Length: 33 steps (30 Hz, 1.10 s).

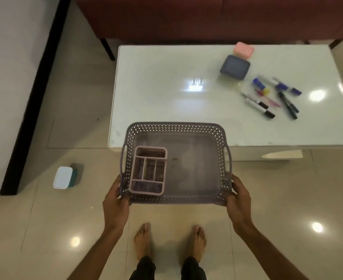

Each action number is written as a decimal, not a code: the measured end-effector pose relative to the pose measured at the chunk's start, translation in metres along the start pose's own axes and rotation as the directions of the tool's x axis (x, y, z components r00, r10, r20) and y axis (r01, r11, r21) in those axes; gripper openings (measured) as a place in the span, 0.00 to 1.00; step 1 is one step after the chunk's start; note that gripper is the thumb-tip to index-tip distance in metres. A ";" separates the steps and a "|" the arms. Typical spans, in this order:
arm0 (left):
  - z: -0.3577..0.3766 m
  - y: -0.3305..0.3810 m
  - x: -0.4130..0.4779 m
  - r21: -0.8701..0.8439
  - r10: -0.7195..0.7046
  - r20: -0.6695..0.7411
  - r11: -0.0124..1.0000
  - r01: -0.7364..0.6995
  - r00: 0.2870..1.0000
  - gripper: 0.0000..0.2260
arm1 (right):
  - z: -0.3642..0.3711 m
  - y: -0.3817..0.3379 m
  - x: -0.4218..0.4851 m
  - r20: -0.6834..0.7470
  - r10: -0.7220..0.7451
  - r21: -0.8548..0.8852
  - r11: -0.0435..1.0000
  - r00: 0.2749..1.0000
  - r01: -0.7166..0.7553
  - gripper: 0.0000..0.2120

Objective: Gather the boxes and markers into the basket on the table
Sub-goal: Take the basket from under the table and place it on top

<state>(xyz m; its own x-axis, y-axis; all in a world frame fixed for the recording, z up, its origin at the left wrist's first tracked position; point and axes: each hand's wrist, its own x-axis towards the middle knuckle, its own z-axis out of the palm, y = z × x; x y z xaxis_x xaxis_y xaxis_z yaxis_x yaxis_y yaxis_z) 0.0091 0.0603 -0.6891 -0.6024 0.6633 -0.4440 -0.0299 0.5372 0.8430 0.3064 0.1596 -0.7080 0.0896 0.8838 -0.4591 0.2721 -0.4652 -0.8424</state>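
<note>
The table (166, 77) has its loose things at the far right, so you hold the basket (176, 126) level at the near edge, far rim over the top, probably to set it down. Your left hand (114, 201) and right hand (240, 201) each grip a near corner, steadying the organizer (148, 170) inside. The grey box (234, 67) and pink box (243, 50) sit close together, with markers (271, 96) scattered beside them. Another box (64, 177) lies on the floor.

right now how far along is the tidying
Barely started. Done: only a pink organiser sits in the basket. In hand: the left hand and right hand grip it at the table edge. Left: grey box, pink box and markers on the table, white box on the floor.
</note>
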 end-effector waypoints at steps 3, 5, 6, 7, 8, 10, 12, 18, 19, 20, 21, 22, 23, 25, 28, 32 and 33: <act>0.019 0.030 0.038 -0.035 0.073 -0.003 0.997 -0.073 0.997 0.23 | 0.009 -0.029 0.039 -0.051 -0.033 0.024 0.999 0.998 0.035 0.28; 0.032 0.045 0.070 -0.034 0.114 0.002 0.993 -0.114 0.993 0.21 | 0.018 -0.046 0.071 -0.090 -0.066 0.039 0.997 0.994 0.070 0.25; 0.039 0.049 0.087 -0.008 0.132 0.005 0.991 -0.132 0.991 0.20 | 0.023 -0.054 0.087 -0.096 -0.084 0.038 0.995 0.992 0.088 0.22; 0.045 0.052 0.105 0.019 0.144 0.008 0.989 -0.144 0.989 0.19 | 0.028 -0.062 0.102 -0.093 -0.093 0.033 0.995 0.991 0.096 0.19; 0.051 0.054 0.123 0.046 0.150 0.007 0.988 -0.150 0.989 0.20 | 0.033 -0.071 0.117 -0.089 -0.095 0.023 0.995 0.991 0.097 0.18; 0.063 0.058 0.158 0.093 0.152 -0.018 0.984 -0.150 0.988 0.25 | 0.042 -0.085 0.148 -0.100 -0.093 -0.008 0.996 0.991 0.093 0.17; 0.074 0.064 0.187 0.133 0.153 -0.030 0.980 -0.148 0.988 0.26 | 0.051 -0.098 0.176 -0.118 -0.098 -0.044 0.995 0.988 0.093 0.16; 0.103 0.074 0.246 0.137 0.133 -0.058 0.983 -0.124 0.989 0.22 | 0.074 -0.116 0.236 -0.118 -0.045 -0.062 0.997 0.992 0.038 0.16; 0.104 0.073 0.253 0.138 0.123 -0.056 0.984 -0.114 0.991 0.22 | 0.077 -0.116 0.241 -0.106 -0.035 -0.048 0.998 0.994 0.030 0.17; 0.105 0.072 0.258 0.142 0.114 -0.042 0.984 -0.107 0.993 0.23 | 0.079 -0.114 0.246 -0.094 -0.023 -0.034 0.999 0.995 0.020 0.18; 0.105 0.072 0.263 0.138 0.109 -0.022 0.985 -0.105 0.994 0.23 | 0.081 -0.112 0.251 -0.083 -0.013 -0.018 1.000 0.996 0.011 0.19; 0.105 0.073 0.266 0.123 0.103 0.003 0.987 -0.103 0.995 0.23 | 0.082 -0.109 0.255 -0.072 -0.008 -0.006 1.000 0.997 0.008 0.19; 0.105 0.076 0.268 0.097 0.094 0.028 0.991 -0.096 0.995 0.23 | 0.082 -0.108 0.259 -0.057 -0.010 0.003 1.000 0.998 0.010 0.20; 0.102 0.081 0.269 0.034 0.066 0.072 0.997 -0.068 0.995 0.24 | 0.079 -0.105 0.266 -0.012 -0.007 0.019 1.000 1.000 0.007 0.21; 0.094 0.080 0.262 0.026 0.088 0.095 0.996 -0.090 0.992 0.26 | 0.075 -0.102 0.264 0.042 0.013 0.039 0.999 0.999 -0.015 0.22; 0.077 0.067 0.234 0.047 0.102 0.045 0.994 -0.104 0.994 0.28 | 0.075 -0.094 0.237 -0.112 -0.067 -0.155 0.987 0.991 0.049 0.25; 0.071 0.065 0.224 0.040 0.098 0.029 0.994 -0.099 0.995 0.28 | 0.078 -0.092 0.225 -0.155 -0.129 -0.222 0.971 0.979 0.093 0.24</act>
<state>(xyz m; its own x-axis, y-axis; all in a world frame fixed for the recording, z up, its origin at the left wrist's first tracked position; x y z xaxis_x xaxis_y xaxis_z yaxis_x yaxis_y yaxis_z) -0.0717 0.2810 -0.7554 -0.5787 0.7278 -0.3681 0.0618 0.4892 0.8700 0.2272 0.3973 -0.7553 0.2013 0.9334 -0.2971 0.4854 -0.3585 -0.7974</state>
